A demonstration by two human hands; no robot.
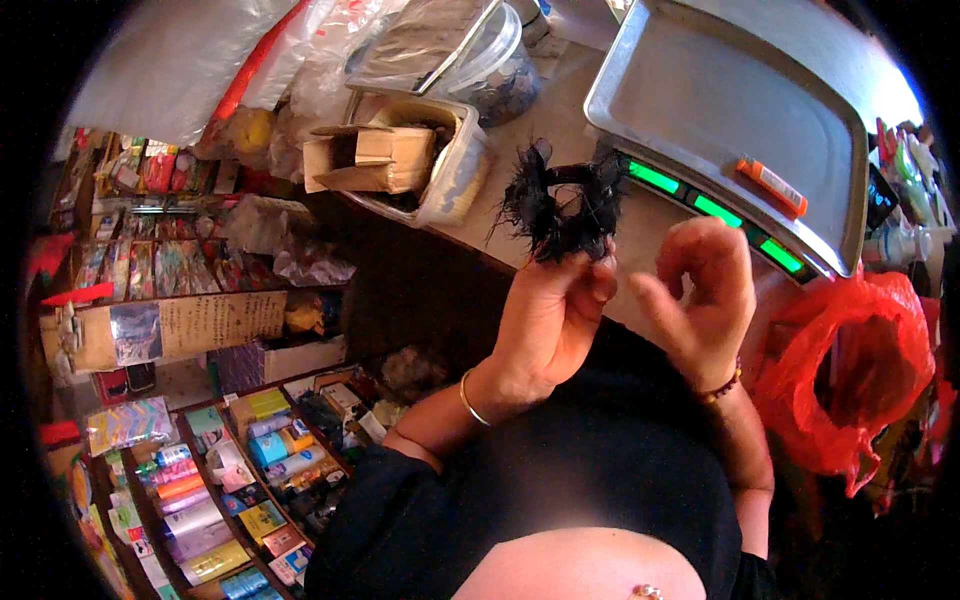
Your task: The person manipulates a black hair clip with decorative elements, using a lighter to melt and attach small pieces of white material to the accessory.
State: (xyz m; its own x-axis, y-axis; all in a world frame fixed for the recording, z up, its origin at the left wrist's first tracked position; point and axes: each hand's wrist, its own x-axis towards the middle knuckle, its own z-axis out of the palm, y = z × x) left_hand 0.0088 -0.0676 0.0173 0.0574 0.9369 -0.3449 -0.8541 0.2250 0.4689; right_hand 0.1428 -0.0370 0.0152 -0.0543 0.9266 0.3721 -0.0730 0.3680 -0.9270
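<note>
My left hand (555,320) pinches the lower end of a black, bristly, frayed thing (568,205), roughly U-shaped with a bar across it; its exact kind I cannot make out. It is held up over the counter. My right hand (708,295) hovers just to its right, fingers curled and the thumb apart, with nothing seen in it. Beyond that hand is a weighing scale with a metal tray (720,110) and three lit green displays (717,210). An orange tube-shaped item (772,187) lies on the tray's near edge.
Left of the held thing, a plastic tub (465,165) bears an open cardboard box (385,160), with a clear round container (500,80) behind. A red plastic bag (850,370) hangs at the right. Shelves of packaged bottles (200,515) fill the lower left.
</note>
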